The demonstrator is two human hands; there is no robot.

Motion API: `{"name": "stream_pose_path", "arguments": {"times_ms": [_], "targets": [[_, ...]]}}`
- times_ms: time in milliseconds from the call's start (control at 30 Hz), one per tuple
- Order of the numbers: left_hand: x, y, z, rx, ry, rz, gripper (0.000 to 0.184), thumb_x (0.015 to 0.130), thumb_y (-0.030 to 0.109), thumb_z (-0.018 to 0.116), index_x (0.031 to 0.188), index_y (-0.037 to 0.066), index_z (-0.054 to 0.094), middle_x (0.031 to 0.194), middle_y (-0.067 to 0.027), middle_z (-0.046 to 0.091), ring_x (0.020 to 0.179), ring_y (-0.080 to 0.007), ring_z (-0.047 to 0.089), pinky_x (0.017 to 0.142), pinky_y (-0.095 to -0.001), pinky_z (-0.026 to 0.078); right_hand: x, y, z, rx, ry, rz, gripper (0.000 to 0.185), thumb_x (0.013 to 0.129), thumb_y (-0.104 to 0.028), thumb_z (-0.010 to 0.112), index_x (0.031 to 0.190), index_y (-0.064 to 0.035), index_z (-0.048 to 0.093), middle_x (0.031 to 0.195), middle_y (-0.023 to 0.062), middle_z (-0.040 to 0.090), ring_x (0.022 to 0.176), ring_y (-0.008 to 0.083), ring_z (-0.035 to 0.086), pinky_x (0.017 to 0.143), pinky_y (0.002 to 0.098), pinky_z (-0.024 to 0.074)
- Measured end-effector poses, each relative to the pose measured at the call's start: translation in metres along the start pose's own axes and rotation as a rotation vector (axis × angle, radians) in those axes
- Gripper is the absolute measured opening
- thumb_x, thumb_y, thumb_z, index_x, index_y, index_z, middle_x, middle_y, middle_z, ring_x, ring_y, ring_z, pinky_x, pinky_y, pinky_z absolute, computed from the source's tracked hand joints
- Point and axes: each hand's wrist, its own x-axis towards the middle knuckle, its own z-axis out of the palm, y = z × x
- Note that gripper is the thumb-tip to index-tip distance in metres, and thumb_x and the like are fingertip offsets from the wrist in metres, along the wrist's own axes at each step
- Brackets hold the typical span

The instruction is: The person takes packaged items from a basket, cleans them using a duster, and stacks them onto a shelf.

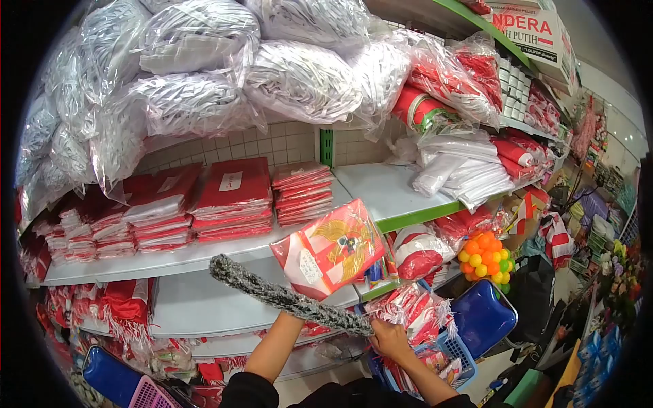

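Note:
A long grey fluffy duster (pixel 272 294) slants across the view in front of the shelves. Its lower right end is in my right hand (pixel 390 338), whose fingers are wrapped round it. My left hand (pixel 292 318) is mostly hidden behind the duster, with only the wrist showing below it. Above the duster, a flat red and white packet (pixel 330 249) with a golden bird emblem and a white label is tilted over the shelf edge; what supports it is hidden.
Stacks of red and white packets (pixel 232 197) stand on the grey shelf (pixel 367 190). Bulging clear bags (pixel 299 78) overhang from above. Lower right are a blue basket (pixel 462 353), a blue stool (pixel 483 316) and orange and yellow balls (pixel 484 255); a pink basket (pixel 151 394) is lower left.

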Motion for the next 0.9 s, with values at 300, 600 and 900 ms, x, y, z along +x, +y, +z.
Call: {"name": "stream_pose_path", "arguments": {"times_ms": [300, 600, 900], "targets": [[-0.007, -0.007, 0.011, -0.059, -0.033, -0.12, 0.059, 0.093, 0.051, 0.031, 0.133, 0.008, 0.037, 0.131, -0.0146, 0.045, 0.119, -0.0308, 0.046, 0.101, -0.0516, 0.036, 0.009, -0.019, -0.002, 0.086, 0.021, 0.178, 0.029, 0.086, -0.02, 0.056, 0.1, 0.0041, 0.049, 0.06, 0.0204, 0.056, 0.056, 0.0402, 0.056, 0.052, 0.0462, 0.0431], [-0.017, -0.002, -0.004, -0.054, -0.037, -0.106, 0.052, 0.095, 0.043, 0.032, 0.131, 0.007, 0.038, 0.129, -0.0126, 0.047, 0.119, -0.0289, 0.046, 0.101, -0.0496, 0.036, 0.042, 0.033, -0.02, 0.875, 0.493, 0.616, 0.026, 0.093, -0.031, 0.05, 0.083, -0.0076, 0.046, 0.053, 0.003, 0.043, 0.038, 0.0159, 0.041, 0.036, 0.0301, 0.0315], [-0.015, -0.019, -0.031, 0.098, 0.101, -0.225, 0.048, 0.093, 0.04, 0.036, 0.124, 0.006, 0.045, 0.128, -0.0117, 0.049, 0.113, -0.0292, 0.05, 0.097, -0.0481, 0.04, 0.064, -0.003, -0.064, 1.383, 0.213, 0.583, 0.041, 0.084, -0.012, 0.061, 0.121, 0.0004, 0.047, 0.108, 0.0088, 0.059, 0.094, 0.0167, 0.059, 0.082, 0.0286, 0.0479]]}}
